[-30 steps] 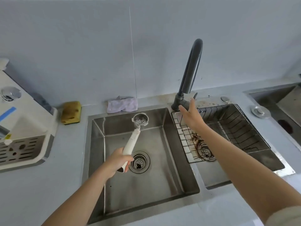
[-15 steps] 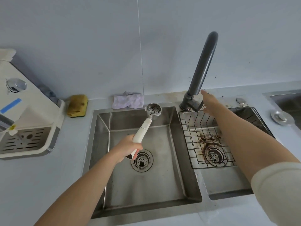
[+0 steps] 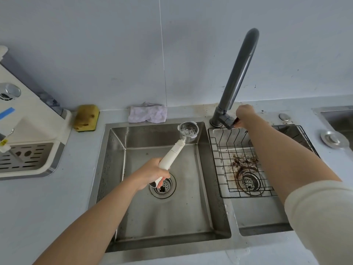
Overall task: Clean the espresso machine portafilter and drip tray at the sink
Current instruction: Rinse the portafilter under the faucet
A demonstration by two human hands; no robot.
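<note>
step: start water | left hand (image 3: 150, 174) clamps portafilter (image 3: 174, 153) handle, basket (image 3: 188, 130) at 12 o'clock over left basin (image 3: 172, 217) | right hand (image 3: 244, 113) grips tap lever (image 3: 228, 122), 1 o'clock | we open gently, basket under spout (image 3: 240, 69)

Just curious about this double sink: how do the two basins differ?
The left basin is wider, its floor mostly clean; the right basin is narrower, with brown residue around its drain. The right basin holds a wire rack; the left basin has none. Both are stainless steel with round strainer drains.
</note>
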